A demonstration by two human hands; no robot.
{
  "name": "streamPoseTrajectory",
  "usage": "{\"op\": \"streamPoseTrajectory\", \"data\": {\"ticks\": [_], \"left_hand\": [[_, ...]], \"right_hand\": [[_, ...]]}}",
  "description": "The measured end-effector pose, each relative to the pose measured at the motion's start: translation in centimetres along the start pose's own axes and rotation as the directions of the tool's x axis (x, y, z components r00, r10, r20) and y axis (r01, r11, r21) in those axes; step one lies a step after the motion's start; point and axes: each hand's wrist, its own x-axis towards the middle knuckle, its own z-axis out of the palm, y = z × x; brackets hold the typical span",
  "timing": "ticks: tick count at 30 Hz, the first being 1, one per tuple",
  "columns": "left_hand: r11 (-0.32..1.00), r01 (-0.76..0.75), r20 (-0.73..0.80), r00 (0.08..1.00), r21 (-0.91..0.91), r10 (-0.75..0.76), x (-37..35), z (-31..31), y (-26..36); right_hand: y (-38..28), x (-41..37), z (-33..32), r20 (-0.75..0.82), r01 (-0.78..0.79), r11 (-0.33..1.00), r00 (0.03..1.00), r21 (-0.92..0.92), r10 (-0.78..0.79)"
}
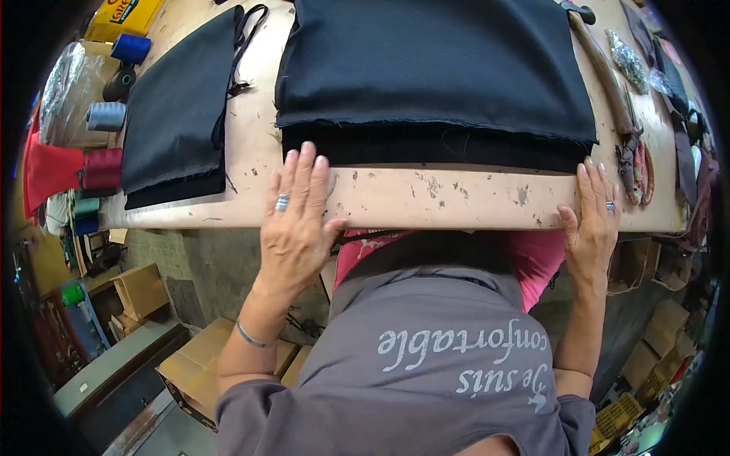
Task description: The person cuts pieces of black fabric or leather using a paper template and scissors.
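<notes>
A wide piece of dark fabric (426, 68) lies on the table, with a frayed near edge and a darker black layer (426, 144) showing beneath it. My left hand (296, 209) is flat on the table's near edge, fingers stretched out, its fingertips at the left corner of the black layer. At the right corner, my right hand (591, 216) lies with its fingers extended and thumb apart, fingertips at the fabric's edge. Both hands wear rings and hold nothing.
A smaller folded dark fabric (179, 114) lies to the left, beside several thread spools (106, 116) and a red cloth (53, 171). On the right are a hammer (601, 68), a bag of small pieces (627, 61) and a twisted cord (642, 171). Cardboard boxes (201, 361) stand below.
</notes>
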Motion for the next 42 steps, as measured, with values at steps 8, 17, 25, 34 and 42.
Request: {"op": "streamPoseTrajectory", "data": {"ticks": [8,17,25,34,42], "left_hand": [[0.984,-0.137,-0.296,0.941,0.118,0.166,5.4,-1.8,-0.2],[0.984,-0.147,0.049,0.989,0.103,0.143,11.5,1.5,-0.9],[0.995,-0.092,0.01,0.996,0.047,0.091,11.4,0.8,-0.9],[0.909,0.376,-0.06,0.926,0.179,-0.372,14.4,-0.1,-7.3],[0.973,0.004,-0.082,0.997,0.232,0.016,19.2,0.7,-5.5]], "right_hand": [[-2.1,5.5,-2.2,-0.266,0.129,0.98,0.96,0.155,-0.084],[-3.2,12.4,0.9,0.129,0.169,0.948,0.969,0.268,-0.209],[0.3,22.2,2.6,0.152,-0.042,0.948,0.988,0.315,-0.007],[-1.0,21.2,4.7,0.031,0.113,0.97,0.992,0.213,-0.123],[-1.7,21.1,4.4,-0.098,0.214,0.977,0.973,0.026,-0.211]]}}
